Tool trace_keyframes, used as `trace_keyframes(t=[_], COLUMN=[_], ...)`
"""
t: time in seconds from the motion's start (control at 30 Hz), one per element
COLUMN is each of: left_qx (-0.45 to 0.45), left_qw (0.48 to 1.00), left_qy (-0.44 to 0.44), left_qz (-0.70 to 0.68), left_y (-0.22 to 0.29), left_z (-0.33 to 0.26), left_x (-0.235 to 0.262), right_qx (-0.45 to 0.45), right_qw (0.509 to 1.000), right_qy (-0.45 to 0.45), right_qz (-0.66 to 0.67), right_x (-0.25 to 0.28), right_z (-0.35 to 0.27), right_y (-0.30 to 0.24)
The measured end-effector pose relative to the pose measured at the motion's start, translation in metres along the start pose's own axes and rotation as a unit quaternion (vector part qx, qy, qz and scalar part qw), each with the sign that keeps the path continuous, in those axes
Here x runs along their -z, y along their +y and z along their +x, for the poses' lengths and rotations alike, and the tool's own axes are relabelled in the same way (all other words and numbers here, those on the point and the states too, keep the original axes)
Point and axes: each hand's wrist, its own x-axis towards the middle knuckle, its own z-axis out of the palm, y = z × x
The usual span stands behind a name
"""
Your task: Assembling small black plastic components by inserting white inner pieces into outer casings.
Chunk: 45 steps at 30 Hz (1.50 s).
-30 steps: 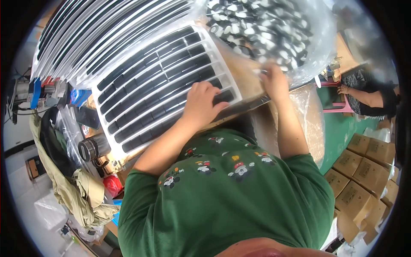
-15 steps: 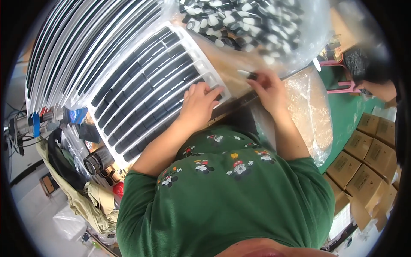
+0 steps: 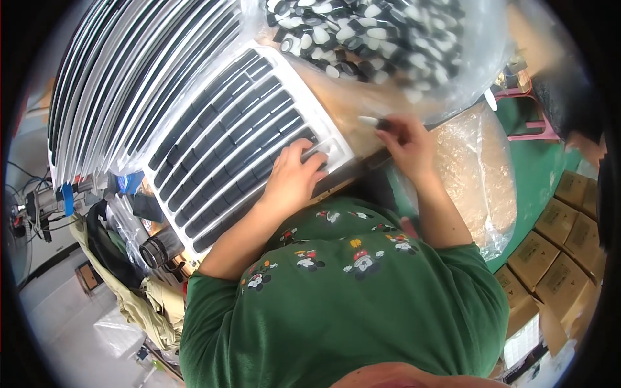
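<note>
A white tray (image 3: 284,58) holds rows of black rectangular pieces in its slots, slanting in front of me on the left. My left hand (image 3: 292,173) rests on its near right part, fingers bent and apart over the end of a row. Whether a piece lies beneath those fingertips I cannot make out. Right of the tray, my right hand (image 3: 411,147) pinches a small black-and-white piece (image 3: 370,121) between thumb and fingers, white end pointing left. Beyond it, a clear plastic bag (image 3: 482,71) is filled with many loose black-and-white pieces (image 3: 362,39).
Many filled trays (image 3: 149,77) stand stacked at the far left. A dark cylindrical jar (image 3: 155,251) is beside the tray's near left corner. Brown cartons (image 3: 559,275) stand on the green floor at right, near a pink stool (image 3: 540,126). Another person's arm (image 3: 585,149) shows at the right edge.
The whole view has shifted slightly, so most things appear a little further right. My left hand has drawn back left from the tray's right edge. My right hand still pinches the piece.
</note>
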Motion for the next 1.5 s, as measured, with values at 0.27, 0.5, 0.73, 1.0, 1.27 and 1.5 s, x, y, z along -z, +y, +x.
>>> trace_keyframes(t=[0.27, 0.5, 0.73, 1.0, 1.27, 1.5], left_qx=[0.080, 0.218, 0.235, 0.173, 0.163, 0.165], left_qw=[0.963, 0.611, 0.645, 0.666, 0.687, 0.732], left_qy=[0.148, 0.140, 0.060, 0.123, 0.213, 0.224], left_qz=[-0.211, -0.748, -0.725, -0.716, -0.675, -0.622], left_y=[-0.002, -0.005, -0.014, -0.002, 0.014, 0.018], left_z=[-0.007, -0.019, -0.011, -0.011, -0.020, -0.020], left_x=[0.006, -0.004, 0.017, 0.025, 0.002, 0.004], right_qx=[-0.011, -0.086, 0.056, 0.190, 0.213, 0.198], right_qw=[1.000, 0.955, 0.975, 0.968, 0.963, 0.966], right_qy=[-0.001, -0.098, -0.199, -0.164, -0.143, -0.110], right_qz=[0.008, 0.268, 0.082, 0.029, -0.089, -0.126], right_x=[-0.002, -0.026, -0.036, -0.060, -0.065, -0.070], right_z=[-0.003, -0.028, 0.001, 0.016, 0.001, 0.000], right_y=[0.005, -0.031, -0.048, -0.074, -0.090, -0.093])
